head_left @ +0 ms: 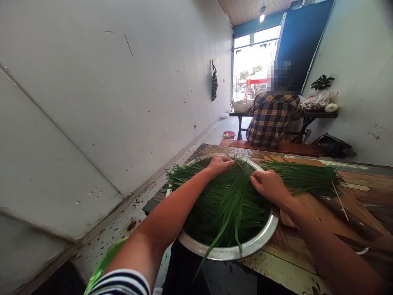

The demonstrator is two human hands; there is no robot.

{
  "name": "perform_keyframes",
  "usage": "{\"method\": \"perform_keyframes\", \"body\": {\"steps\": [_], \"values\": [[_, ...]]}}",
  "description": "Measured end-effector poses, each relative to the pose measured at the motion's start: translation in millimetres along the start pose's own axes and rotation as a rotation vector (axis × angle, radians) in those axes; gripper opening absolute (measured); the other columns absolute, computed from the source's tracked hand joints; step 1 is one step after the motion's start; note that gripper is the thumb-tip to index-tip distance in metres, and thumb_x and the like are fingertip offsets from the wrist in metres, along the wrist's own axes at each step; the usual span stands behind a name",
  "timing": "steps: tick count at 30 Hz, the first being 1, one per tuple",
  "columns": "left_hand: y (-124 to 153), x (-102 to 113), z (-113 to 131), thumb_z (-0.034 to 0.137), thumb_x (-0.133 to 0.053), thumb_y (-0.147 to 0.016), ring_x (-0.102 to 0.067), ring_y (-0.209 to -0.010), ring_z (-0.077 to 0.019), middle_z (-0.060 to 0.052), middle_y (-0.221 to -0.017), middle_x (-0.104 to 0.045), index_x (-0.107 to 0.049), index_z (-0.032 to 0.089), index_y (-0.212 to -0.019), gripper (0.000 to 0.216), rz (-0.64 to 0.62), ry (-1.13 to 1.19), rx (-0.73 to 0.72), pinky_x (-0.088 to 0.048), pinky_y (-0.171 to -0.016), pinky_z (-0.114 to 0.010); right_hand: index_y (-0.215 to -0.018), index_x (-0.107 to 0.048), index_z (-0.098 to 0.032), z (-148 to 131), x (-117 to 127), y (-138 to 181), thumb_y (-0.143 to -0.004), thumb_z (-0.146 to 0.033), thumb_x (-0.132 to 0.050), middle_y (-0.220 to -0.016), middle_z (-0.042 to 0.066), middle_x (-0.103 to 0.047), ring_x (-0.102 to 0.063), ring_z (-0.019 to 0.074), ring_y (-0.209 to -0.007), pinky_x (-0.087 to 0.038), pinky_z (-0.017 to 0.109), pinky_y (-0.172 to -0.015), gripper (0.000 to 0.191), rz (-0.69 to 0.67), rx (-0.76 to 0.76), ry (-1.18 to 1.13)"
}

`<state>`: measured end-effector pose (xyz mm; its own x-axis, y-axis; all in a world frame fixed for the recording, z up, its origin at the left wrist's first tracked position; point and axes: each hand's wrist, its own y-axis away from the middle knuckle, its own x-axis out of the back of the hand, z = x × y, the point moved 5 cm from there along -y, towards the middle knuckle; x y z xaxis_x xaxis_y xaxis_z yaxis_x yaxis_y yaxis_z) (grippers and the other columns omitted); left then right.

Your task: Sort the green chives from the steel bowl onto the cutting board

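A wide metal bowl (229,255) holds a heap of long green garlic chives (205,219). Over its far side, my left hand (220,164) is closed in a pinch, with a thin bamboo skewer (238,164) at the fingertips. My right hand (266,183) is closed too, gripping the gathered end of a bunch of chives (235,200) at the bowl's right rim. The bunch fans down toward me, and a few leaves hang over the near rim. What lies inside the right fingers is hidden.
More chives (302,175) lie on the wooden table right of the bowl. Near them are a loose skewer (340,200) and a dark riveted handle (345,212). Ahead, a person in a plaid shirt (270,119) sits on a bench (235,143). A wall (123,102) runs along the left.
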<state>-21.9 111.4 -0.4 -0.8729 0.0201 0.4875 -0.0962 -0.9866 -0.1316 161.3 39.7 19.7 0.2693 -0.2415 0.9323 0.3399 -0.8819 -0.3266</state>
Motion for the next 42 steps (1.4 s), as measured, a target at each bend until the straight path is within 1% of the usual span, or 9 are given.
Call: {"method": "perform_keyframes", "body": {"steps": [4,8,12,15,18,22,28,35,42], "values": [[-5,0,-8,0.033,-0.060,-0.074,-0.054,-0.059,-0.0081,-0.007,-0.075,-0.069,-0.072,0.008,-0.089,0.031,0.051,0.086,0.007,-0.043,-0.059,-0.019,-0.077,-0.068,-0.020,4,-3,0,-0.084,-0.033,-0.041,-0.069,0.003,-0.069,-0.057,0.0167,-0.064,-0.033,0.027,-0.063,0.031,0.021,-0.005,0.012],[-11,1,-12,0.030,-0.062,-0.072,-0.055,-0.060,-0.0089,-0.006,-0.072,-0.069,-0.072,0.009,-0.087,0.027,0.087,0.079,-0.028,-0.043,-0.059,-0.020,-0.072,-0.067,-0.020,2,1,0,-0.084,-0.033,-0.041,-0.064,0.003,-0.067,-0.056,0.0154,-0.061,-0.031,0.026,-0.060,0.031,0.074,0.011,0.007],[-8,0,-8,0.026,-0.061,-0.072,-0.055,-0.058,-0.0087,-0.006,-0.069,-0.068,-0.071,0.008,-0.086,0.025,0.086,0.114,-0.021,-0.044,-0.060,-0.020,-0.068,-0.066,-0.020,-2,6,1,-0.083,-0.031,-0.042,-0.059,0.002,-0.065,-0.055,0.0144,-0.058,-0.031,0.026,-0.060,0.031,0.080,0.017,-0.007],[-4,-1,-4,0.024,-0.062,-0.070,-0.056,-0.059,-0.0089,-0.006,-0.070,-0.069,-0.071,0.007,-0.087,0.025,0.079,0.143,-0.008,-0.045,-0.062,-0.021,-0.066,-0.065,-0.020,-3,7,1,-0.082,-0.029,-0.042,-0.058,0.002,-0.064,-0.054,0.0136,-0.055,-0.032,0.026,-0.062,0.030,0.090,0.032,-0.012],[-3,-1,-2,0.024,-0.063,-0.070,-0.057,-0.060,-0.0095,-0.006,-0.070,-0.069,-0.072,0.008,-0.087,0.025,0.083,0.133,-0.015,-0.046,-0.063,-0.021,-0.065,-0.065,-0.020,-3,7,1,-0.082,-0.030,-0.043,-0.057,0.002,-0.064,-0.053,0.0138,-0.055,-0.032,0.026,-0.061,0.030,0.108,0.032,-0.003],[-4,0,-2,0.024,-0.062,-0.071,-0.057,-0.059,-0.0095,-0.007,-0.070,-0.070,-0.072,0.007,-0.088,0.026,0.093,0.120,-0.014,-0.046,-0.061,-0.021,-0.066,-0.066,-0.020,-3,7,1,-0.083,-0.030,-0.043,-0.058,0.002,-0.064,-0.053,0.0146,-0.057,-0.030,0.026,-0.059,0.030,0.090,0.018,-0.001],[-5,0,-3,0.027,-0.062,-0.071,-0.059,-0.063,-0.0112,-0.008,-0.072,-0.070,-0.073,0.007,-0.088,0.028,0.110,0.066,-0.034,-0.046,-0.062,-0.021,-0.070,-0.067,-0.019,-2,6,1,-0.083,-0.031,-0.043,-0.061,0.003,-0.065,-0.054,0.0150,-0.060,-0.031,0.026,-0.061,0.030,0.067,0.005,-0.010],[-3,-1,2,0.027,-0.062,-0.072,-0.061,-0.065,-0.0120,-0.007,-0.073,-0.071,-0.073,0.009,-0.087,0.026,0.097,0.006,-0.040,-0.047,-0.064,-0.021,-0.072,-0.068,-0.019,-1,4,1,-0.083,-0.031,-0.044,-0.062,0.003,-0.065,-0.054,0.0153,-0.061,-0.031,0.026,-0.063,0.029,0.068,0.000,-0.004],[3,-4,7,0.022,-0.061,-0.073,-0.064,-0.074,-0.0138,-0.007,-0.077,-0.072,-0.073,0.010,-0.091,0.025,0.064,-0.036,-0.077,-0.049,-0.073,-0.023,-0.073,-0.068,-0.020,-2,5,1,-0.083,-0.031,-0.044,-0.064,0.003,-0.066,-0.055,0.0162,-0.064,-0.032,0.026,-0.063,0.028,0.050,-0.021,0.006]]}}
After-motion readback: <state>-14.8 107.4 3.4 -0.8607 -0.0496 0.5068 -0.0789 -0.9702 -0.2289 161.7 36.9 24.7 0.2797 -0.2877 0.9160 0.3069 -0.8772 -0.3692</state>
